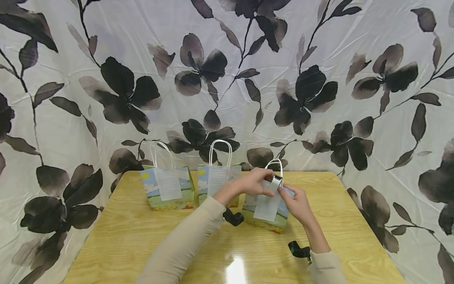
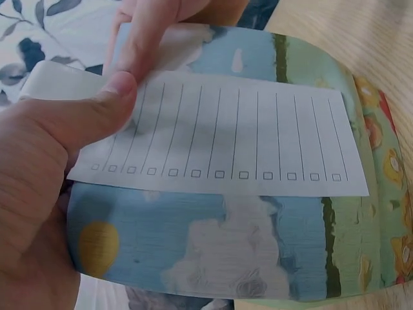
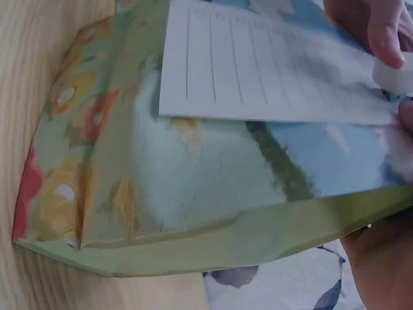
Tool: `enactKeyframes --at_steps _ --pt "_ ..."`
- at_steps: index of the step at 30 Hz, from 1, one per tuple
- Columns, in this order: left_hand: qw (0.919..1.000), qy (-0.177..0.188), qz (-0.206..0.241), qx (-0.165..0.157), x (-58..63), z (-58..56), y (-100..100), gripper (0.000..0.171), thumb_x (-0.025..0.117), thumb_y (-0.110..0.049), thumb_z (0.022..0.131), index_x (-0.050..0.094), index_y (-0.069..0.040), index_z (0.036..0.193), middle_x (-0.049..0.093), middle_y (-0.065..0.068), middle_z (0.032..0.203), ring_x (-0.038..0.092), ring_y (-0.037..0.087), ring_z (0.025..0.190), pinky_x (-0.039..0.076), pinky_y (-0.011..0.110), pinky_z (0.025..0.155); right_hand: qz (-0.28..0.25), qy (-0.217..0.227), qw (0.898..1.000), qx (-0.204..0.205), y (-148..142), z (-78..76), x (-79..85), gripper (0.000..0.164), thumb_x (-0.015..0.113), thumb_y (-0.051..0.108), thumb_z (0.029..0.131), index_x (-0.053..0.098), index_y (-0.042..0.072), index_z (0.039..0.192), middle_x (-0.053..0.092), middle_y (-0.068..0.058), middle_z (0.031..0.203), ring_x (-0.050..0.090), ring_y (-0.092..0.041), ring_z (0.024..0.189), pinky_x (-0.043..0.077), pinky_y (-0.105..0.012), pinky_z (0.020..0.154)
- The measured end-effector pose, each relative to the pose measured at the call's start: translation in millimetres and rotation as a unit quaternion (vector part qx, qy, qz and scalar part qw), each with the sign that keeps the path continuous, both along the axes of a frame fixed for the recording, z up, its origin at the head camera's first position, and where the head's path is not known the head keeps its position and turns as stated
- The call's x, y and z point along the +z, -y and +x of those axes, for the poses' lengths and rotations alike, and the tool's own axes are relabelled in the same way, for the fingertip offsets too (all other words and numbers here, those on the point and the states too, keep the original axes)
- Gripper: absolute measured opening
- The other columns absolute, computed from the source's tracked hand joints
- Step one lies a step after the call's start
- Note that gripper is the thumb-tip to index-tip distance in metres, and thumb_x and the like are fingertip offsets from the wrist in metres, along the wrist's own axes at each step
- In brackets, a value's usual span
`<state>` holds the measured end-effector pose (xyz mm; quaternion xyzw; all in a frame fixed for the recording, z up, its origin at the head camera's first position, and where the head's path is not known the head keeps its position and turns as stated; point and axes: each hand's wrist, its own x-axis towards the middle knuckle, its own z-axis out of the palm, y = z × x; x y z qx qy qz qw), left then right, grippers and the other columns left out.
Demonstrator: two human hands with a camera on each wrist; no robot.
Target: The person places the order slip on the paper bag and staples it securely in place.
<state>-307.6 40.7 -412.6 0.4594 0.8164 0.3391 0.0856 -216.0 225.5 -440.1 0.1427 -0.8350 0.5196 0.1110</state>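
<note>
A paper gift bag [image 1: 248, 204] with a painted landscape tilts on the table at the right. A white checklist sheet [image 1: 267, 208] lies against its front, lined and with small boxes in the left wrist view. At the bag's top edge my left hand [image 1: 256, 182] holds a small white block-like object [image 1: 276, 181] with a dark end; its exact kind I cannot tell. My right hand [image 1: 297, 200] grips the bag's upper right edge, its thumb near the sheet's top. In the right wrist view, part of the right hand [image 3: 382, 258] lies behind the bag.
Two similar bags stand to the left, one at the middle [image 1: 202, 189] and one farther left [image 1: 152, 187], each with a lined sheet and white handles. The wooden table [image 1: 120, 236] meets a floral cloth backdrop [image 1: 248, 98]. Black wrist cameras [image 1: 233, 217] hang below the hands.
</note>
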Motion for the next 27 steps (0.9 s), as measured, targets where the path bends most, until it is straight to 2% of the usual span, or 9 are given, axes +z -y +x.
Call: enactKeyframes --at_steps 4,6,8,13,15,21,27 --pt "0.9996 0.004 0.018 0.022 -2.6 -2.5 2 0.043 0.087 -0.018 0.074 0.056 -0.009 0.103 0.064 -0.001 0.098 0.059 0.006 0.091 0.045 0.018 0.081 -0.01 0.0 0.999 0.031 -3 -3.8 1.6 0.022 0.059 0.004 0.097 0.067 -0.008 0.113 0.068 -0.021 0.101 0.061 -0.015 0.077 0.05 -0.027 0.062" --pt "0.9994 0.006 0.024 0.025 -2.5 -3.5 3 0.045 0.087 -0.018 0.073 0.053 -0.009 0.102 0.063 0.0 0.099 0.059 0.007 0.092 0.045 0.019 0.082 -0.013 -0.004 0.999 0.035 -4 -6.5 1.1 0.02 0.06 0.003 0.096 0.068 -0.007 0.111 0.068 -0.019 0.095 0.057 -0.013 0.068 0.047 -0.027 0.056" --pt "0.9994 0.014 0.022 0.021 -1.9 -3.5 3 0.045 0.087 -0.018 0.074 0.051 -0.01 0.1 0.063 0.0 0.098 0.058 0.008 0.09 0.045 0.02 0.08 -0.008 -0.004 0.999 0.034 -4 -8.3 0.3 0.019 0.06 0.004 0.096 0.069 -0.006 0.11 0.069 -0.018 0.096 0.058 -0.013 0.071 0.048 -0.027 0.058" --pt "0.9995 0.026 0.01 0.015 -1.8 -2.3 5 0.045 0.086 -0.02 0.076 0.047 -0.013 0.098 0.061 -0.002 0.094 0.055 0.01 0.084 0.043 0.023 0.074 0.006 -0.011 1.0 0.019 -2 -7.6 -1.6 0.02 0.06 0.005 0.097 0.07 -0.004 0.111 0.068 -0.018 0.111 0.062 -0.019 0.099 0.051 -0.028 0.076" --pt "0.9996 0.023 0.01 0.014 -2.2 -2.1 5 0.044 0.086 -0.021 0.076 0.047 -0.013 0.097 0.061 -0.003 0.094 0.055 0.01 0.083 0.043 0.023 0.074 0.008 -0.014 1.0 0.013 0 -6.1 -1.0 0.019 0.06 0.005 0.097 0.07 -0.004 0.11 0.068 -0.018 0.111 0.062 -0.02 0.102 0.051 -0.028 0.077" --pt "0.9998 0.014 0.008 0.014 -3.3 -1.5 5 0.043 0.086 -0.021 0.075 0.051 -0.011 0.099 0.063 -0.004 0.09 0.056 0.007 0.08 0.044 0.021 0.073 0.019 -0.014 1.0 0.004 4 -4.3 1.2 0.018 0.061 0.002 0.095 0.07 -0.006 0.108 0.069 -0.018 0.105 0.062 -0.013 0.088 0.051 -0.027 0.068" --pt "1.0 0.006 -0.004 0.004 -2.2 -0.1 5 0.041 0.085 -0.022 0.077 0.055 -0.011 0.101 0.062 -0.005 0.088 0.054 0.007 0.077 0.043 0.021 0.072 0.036 0.025 0.999 0.018 -6 -18.9 -16.3 0.019 0.061 0.008 0.096 0.068 -0.002 0.11 0.067 -0.013 0.09 0.056 -0.015 0.069 0.047 -0.03 0.056"
